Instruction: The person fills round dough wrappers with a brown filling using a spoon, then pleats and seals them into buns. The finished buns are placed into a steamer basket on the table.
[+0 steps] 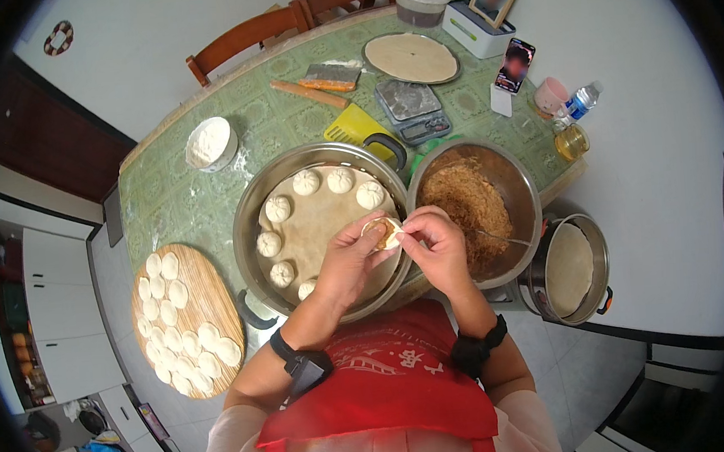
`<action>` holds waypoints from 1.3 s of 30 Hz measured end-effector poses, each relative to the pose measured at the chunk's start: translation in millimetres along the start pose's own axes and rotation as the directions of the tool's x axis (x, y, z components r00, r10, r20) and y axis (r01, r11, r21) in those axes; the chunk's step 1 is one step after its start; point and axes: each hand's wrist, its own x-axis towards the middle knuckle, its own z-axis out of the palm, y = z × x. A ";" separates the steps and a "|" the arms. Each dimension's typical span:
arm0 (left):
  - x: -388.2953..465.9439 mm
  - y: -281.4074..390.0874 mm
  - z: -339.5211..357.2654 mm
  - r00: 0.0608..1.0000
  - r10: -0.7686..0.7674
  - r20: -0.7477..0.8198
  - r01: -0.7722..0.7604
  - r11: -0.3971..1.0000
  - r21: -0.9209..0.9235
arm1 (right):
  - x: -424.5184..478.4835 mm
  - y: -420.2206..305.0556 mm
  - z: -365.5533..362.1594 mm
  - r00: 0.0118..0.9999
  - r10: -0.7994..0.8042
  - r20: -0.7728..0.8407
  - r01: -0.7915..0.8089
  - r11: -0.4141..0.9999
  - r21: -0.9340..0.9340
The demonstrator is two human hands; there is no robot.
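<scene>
My left hand (352, 251) holds a round dough wrapper (392, 239) with brown filling in it, its thumb resting on the filling. The fingers of my right hand (432, 239) pinch the wrapper's right edge. Both hands are above the right side of a steel steamer pot (243, 190), lined with a beige cloth (322, 228). Several pleated buns (277, 209) sit around the liner's edge. Just right of the pot, a steel bowl (524, 185) holds crumbly brown filling (466, 198) and a metal utensil (502, 238). Flattened dough rounds (178, 293) lie on a wooden board (207, 279) at the left.
A bowl of flour (211, 144), rolling pin (310, 93), dough scraper (330, 77), yellow plastic scraper (356, 125) and kitchen scale (414, 111) stand beyond the pot. Farther back is a round lined tray (412, 57). A phone (515, 65) stands at the right, above another lined pot (568, 269).
</scene>
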 end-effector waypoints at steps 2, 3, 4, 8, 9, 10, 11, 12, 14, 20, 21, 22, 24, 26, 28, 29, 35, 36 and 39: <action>0.7 1.0 1.4 0.998 0.050 -0.044 -0.043 0.987 0.154 | 1.7 -5.0 -2.8 0.998 -0.048 0.043 0.051 0.996 -0.067; 0.3 1.7 2.1 0.997 0.068 -0.045 -0.057 0.974 0.220 | 3.0 -6.2 -3.7 0.994 -0.090 0.059 0.095 0.990 -0.099; -0.3 2.5 3.1 0.995 0.086 -0.044 -0.070 0.956 0.286 | 4.1 -7.3 -4.3 0.988 -0.131 0.076 0.140 0.982 -0.130; 3.0 -2.1 -4.9 0.994 0.109 -0.021 -0.091 0.908 0.408 | 6.0 -11.1 -5.5 0.976 -0.168 0.138 0.191 0.967 -0.171; 3.3 -2.0 -5.8 0.995 0.097 -0.014 -0.081 0.898 0.432 | 5.7 -11.2 -5.7 0.975 -0.169 0.147 0.195 0.964 -0.181; 3.5 -1.8 -6.7 0.996 0.084 -0.006 -0.072 0.887 0.456 | 5.2 -11.0 -6.0 0.973 -0.169 0.157 0.198 0.961 -0.190; 4.0 -1.7 -7.6 0.997 0.072 0.001 -0.063 0.875 0.480 | 4.4 -10.7 -6.4 0.972 -0.168 0.164 0.199 0.959 -0.201; 5.8 -1.8 -9.6 0.999 0.049 0.001 -0.043 0.869 0.494 | 3.9 -10.4 -6.5 0.971 -0.167 0.172 0.202 0.957 -0.209; 10.1 -2.7 -14.4 1.000 0.003 0.001 -0.003 0.853 0.522 | 1.6 -11.1 -5.3 0.983 -0.072 0.169 0.104 0.977 -0.188; 3.2 10.9 -5.1 0.988 -0.009 0.155 -0.084 0.809 0.582 | -1.8 -8.4 -3.4 0.985 0.110 0.133 -0.097 0.990 -0.100; 3.1 11.7 -6.7 0.989 -0.044 0.143 -0.033 0.868 0.495 | -0.8 -8.5 -6.2 0.983 0.105 0.153 -0.087 0.989 -0.118; 3.0 12.2 -9.2 0.988 -0.080 0.136 0.019 0.915 0.402 | -0.3 -8.6 -7.7 0.980 0.099 0.173 -0.076 0.988 -0.137; 2.6 12.5 -9.4 0.983 -0.123 0.137 0.100 0.981 0.166 | -0.7 -6.0 -6.2 0.988 0.114 0.101 -0.107 0.992 -0.072; -0.1 10.5 -7.3 0.979 -0.136 0.153 0.155 0.981 -0.114 | -1.0 0.6 -3.8 0.990 0.134 0.039 -0.136 0.990 0.039; -2.4 -2.0 -11.4 0.971 -0.042 0.237 0.080 0.985 -0.154 | -0.2 6.9 0.8 0.986 0.166 -0.002 -0.162 0.967 0.198; -2.9 -6.6 -11.8 0.961 0.006 0.277 0.044 0.983 -0.176 | -0.1 7.4 1.7 0.981 0.196 -0.002 -0.188 0.944 0.270; -1.1 -3.1 -0.4 0.992 0.117 0.054 -0.121 0.989 0.079 | 1.3 5.3 -3.9 0.996 0.087 0.030 -0.090 0.990 0.112; -1.6 -2.0 0.7 0.994 0.107 0.011 -0.107 0.987 0.116 | 2.1 -0.9 -5.0 0.998 0.059 0.038 -0.061 0.996 0.063; -2.4 -3.5 1.6 0.992 0.126 -0.028 -0.118 0.975 0.186 | 5.6 -13.5 -6.1 0.998 -0.038 0.041 0.040 0.998 -0.054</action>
